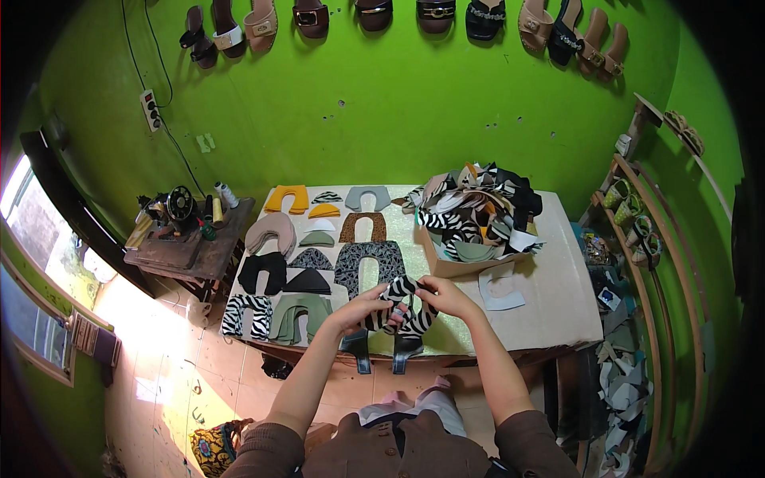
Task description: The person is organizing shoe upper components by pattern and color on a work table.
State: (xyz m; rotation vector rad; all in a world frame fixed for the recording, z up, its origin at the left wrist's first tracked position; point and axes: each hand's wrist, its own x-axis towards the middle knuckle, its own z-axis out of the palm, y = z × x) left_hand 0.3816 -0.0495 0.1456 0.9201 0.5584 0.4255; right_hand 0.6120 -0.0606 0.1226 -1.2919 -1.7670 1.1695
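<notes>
Between my hands, above the front of the table, is a curved zebra-print cutout (pixel 417 322) of shoe-upper material. My left hand (pixel 360 311) is closed on its left side, fingers partly behind it. With thumb and fingers together, my right hand (pixel 446 298) grips its upper right edge. Whether it is one piece or several layered ones, I cannot tell. Just beyond lies a dark grey patterned U-shaped cutout (pixel 348 263). Dark bluish pieces (pixel 360 352) hang over the table's front edge below my hands. Green U-shaped cutouts (pixel 296 315) lie stacked to the left, beside another zebra-print piece (pixel 246 315).
A cardboard box (pixel 446 263) heaped with scraps stands back right, a pale cutout (pixel 502 288) before it. Sorted cutouts, including a yellow one (pixel 287 199), cover the table's left half. A sewing machine (pixel 174 209) stands left. Wooden racks (pixel 637 231) line the right wall.
</notes>
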